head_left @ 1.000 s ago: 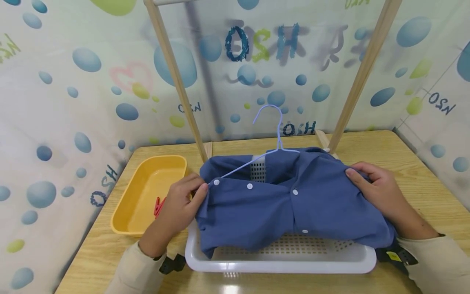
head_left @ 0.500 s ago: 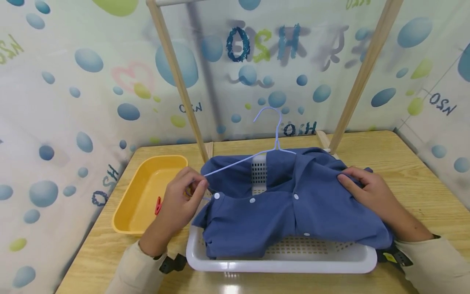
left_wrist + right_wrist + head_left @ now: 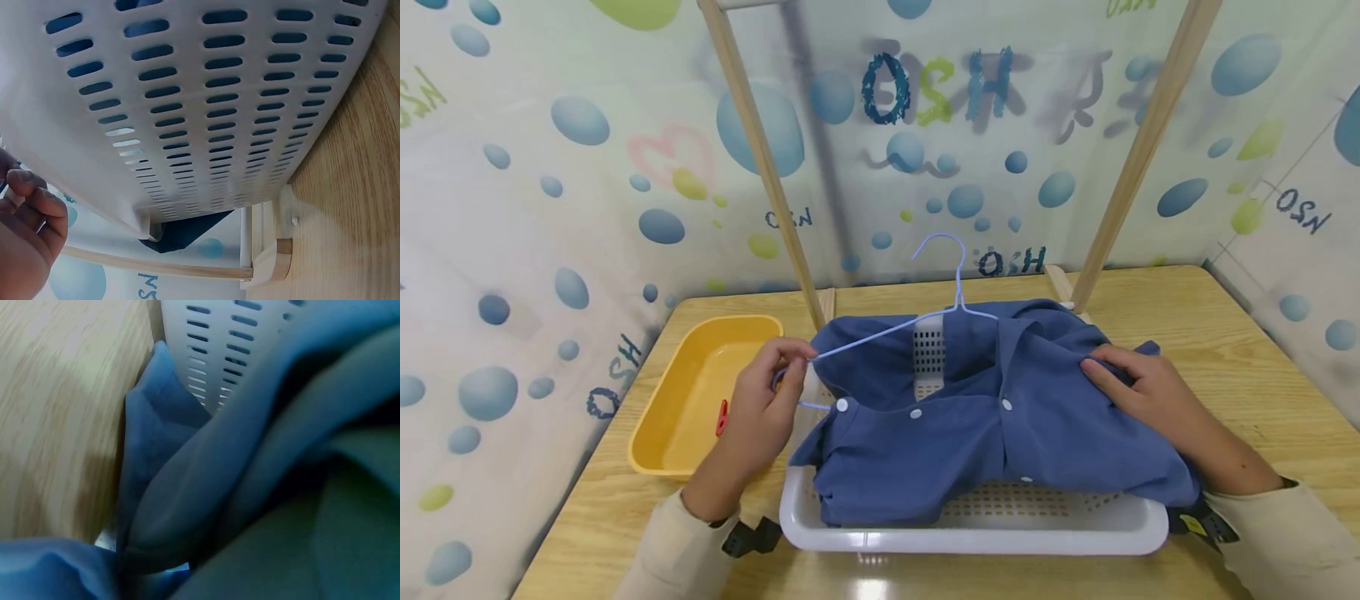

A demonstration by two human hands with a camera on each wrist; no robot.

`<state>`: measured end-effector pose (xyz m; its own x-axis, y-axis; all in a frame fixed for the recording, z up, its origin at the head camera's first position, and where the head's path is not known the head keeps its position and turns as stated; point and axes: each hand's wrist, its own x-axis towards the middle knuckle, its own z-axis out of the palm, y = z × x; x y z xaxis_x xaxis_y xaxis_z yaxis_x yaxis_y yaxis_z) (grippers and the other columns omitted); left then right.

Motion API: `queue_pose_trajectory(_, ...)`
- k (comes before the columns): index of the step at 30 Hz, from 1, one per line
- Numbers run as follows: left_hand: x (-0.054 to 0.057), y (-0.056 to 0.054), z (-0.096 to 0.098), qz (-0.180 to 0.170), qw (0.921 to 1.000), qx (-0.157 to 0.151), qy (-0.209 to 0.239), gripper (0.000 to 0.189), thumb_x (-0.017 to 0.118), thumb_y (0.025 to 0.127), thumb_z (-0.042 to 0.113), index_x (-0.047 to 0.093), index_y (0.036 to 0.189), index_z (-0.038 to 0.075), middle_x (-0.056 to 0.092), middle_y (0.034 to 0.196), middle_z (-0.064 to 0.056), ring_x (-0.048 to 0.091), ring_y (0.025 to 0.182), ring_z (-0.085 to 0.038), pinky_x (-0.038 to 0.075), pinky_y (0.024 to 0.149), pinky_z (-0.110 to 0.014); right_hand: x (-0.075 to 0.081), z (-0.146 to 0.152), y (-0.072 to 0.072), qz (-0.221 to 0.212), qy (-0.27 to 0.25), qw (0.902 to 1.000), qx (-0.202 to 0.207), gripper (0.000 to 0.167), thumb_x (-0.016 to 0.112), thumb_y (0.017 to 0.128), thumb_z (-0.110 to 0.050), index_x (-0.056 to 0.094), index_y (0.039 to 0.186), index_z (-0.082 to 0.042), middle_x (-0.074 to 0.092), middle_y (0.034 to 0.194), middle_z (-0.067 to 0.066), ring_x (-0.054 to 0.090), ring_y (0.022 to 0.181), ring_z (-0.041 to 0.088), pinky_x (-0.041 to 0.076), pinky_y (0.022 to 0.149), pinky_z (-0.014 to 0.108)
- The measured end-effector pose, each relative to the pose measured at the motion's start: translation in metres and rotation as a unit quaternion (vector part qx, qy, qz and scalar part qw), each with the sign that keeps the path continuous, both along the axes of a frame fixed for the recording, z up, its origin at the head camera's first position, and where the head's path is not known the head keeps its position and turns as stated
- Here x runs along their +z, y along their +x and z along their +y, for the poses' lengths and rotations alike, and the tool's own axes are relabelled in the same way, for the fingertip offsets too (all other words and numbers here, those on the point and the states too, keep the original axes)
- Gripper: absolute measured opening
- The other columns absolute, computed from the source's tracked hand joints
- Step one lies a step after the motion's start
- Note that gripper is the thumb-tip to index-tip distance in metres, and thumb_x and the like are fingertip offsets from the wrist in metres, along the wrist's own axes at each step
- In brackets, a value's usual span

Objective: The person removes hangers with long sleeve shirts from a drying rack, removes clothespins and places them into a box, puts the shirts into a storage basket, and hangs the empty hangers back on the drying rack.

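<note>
Over the lower frame's grainy bench (image 3: 1262, 358), left grip (image 3: 766, 404) is pinching a thin hanger (image 3: 958, 297), right grip (image 3: 1161, 404) a creased shirt (image 3: 1045, 417).

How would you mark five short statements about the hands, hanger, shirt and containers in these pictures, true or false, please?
1. The left hand pinches the hanger. True.
2. The right hand grips the blue shirt. True.
3. The shirt hangs from the wooden rack. False: it is over the white basket.
4. The yellow tray holds a red clip. True.
5. The hanger lies in the yellow tray. False: it is partly under the shirt.
</note>
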<state>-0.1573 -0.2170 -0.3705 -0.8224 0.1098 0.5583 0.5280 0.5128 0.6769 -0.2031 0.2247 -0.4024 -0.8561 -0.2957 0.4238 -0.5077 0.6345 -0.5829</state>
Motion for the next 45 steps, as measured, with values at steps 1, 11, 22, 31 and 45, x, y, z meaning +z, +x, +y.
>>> queue_pose_trajectory(1, 0.0003, 0.0001, -0.0007, -0.004, 1.0000, -0.005, 0.007, 0.014, 0.048, 0.103, 0.001, 0.059, 0.110, 0.004, 0.051, 0.075, -0.004, 0.044, 0.059, -0.011, 0.040, 0.054, -0.022, 0.0000, 0.0002, -0.0003, -0.003, 0.000, 1.0000, 0.000, 0.009, 0.063, 0.097, -0.011, 0.070, 0.095, -0.017, 0.067, 0.078, 0.000, 0.054, 0.068, -0.001, 0.039, 0.061, 0.015)
queue_pose_trajectory(11, 0.0016, -0.0019, -0.0038, -0.006, 0.9972, -0.036, 0.066, 0.012, 0.047, 0.103, 0.002, 0.058, 0.110, 0.001, 0.041, 0.068, 0.000, 0.040, 0.050, -0.012, 0.035, 0.045, -0.027, -0.0013, -0.0002, -0.0016, 0.000, 0.000, 1.0000, 0.002, 0.010, 0.064, 0.096, -0.010, 0.073, 0.099, -0.014, 0.069, 0.079, 0.000, 0.057, 0.067, -0.002, 0.042, 0.061, 0.014)
queue_pose_trajectory(22, 0.0035, -0.0073, -0.0044, 0.028, 0.9853, -0.094, 0.139, 0.014, 0.042, 0.102, -0.008, 0.056, 0.107, -0.009, 0.040, 0.070, -0.006, 0.037, 0.050, -0.012, 0.031, 0.045, -0.029, -0.0025, 0.0014, -0.0010, -0.005, 0.000, 0.9999, 0.012, 0.011, 0.063, 0.097, -0.010, 0.072, 0.098, -0.015, 0.067, 0.079, -0.001, 0.056, 0.069, -0.001, 0.041, 0.061, 0.014)
queue_pose_trajectory(31, 0.0037, -0.0079, -0.0061, 0.022, 0.9812, -0.099, 0.164, 0.014, 0.041, 0.103, -0.005, 0.054, 0.106, -0.012, 0.043, 0.075, -0.005, 0.037, 0.049, -0.019, 0.031, 0.042, -0.029, -0.0006, 0.0003, 0.0000, -0.001, 0.004, 0.9999, 0.013, 0.011, 0.063, 0.097, -0.010, 0.073, 0.099, -0.014, 0.069, 0.081, 0.001, 0.057, 0.069, -0.002, 0.042, 0.062, 0.013)
queue_pose_trajectory(45, 0.0061, -0.0083, -0.0100, 0.046, 0.9823, -0.088, 0.159, 0.015, 0.040, 0.102, -0.007, 0.054, 0.105, -0.013, 0.042, 0.071, -0.006, 0.038, 0.048, -0.017, 0.032, 0.043, -0.028, -0.0001, 0.0009, 0.0008, -0.016, -0.004, 0.9997, 0.016, 0.011, 0.064, 0.096, -0.009, 0.074, 0.099, -0.014, 0.068, 0.081, -0.004, 0.057, 0.069, 0.000, 0.042, 0.062, 0.014)
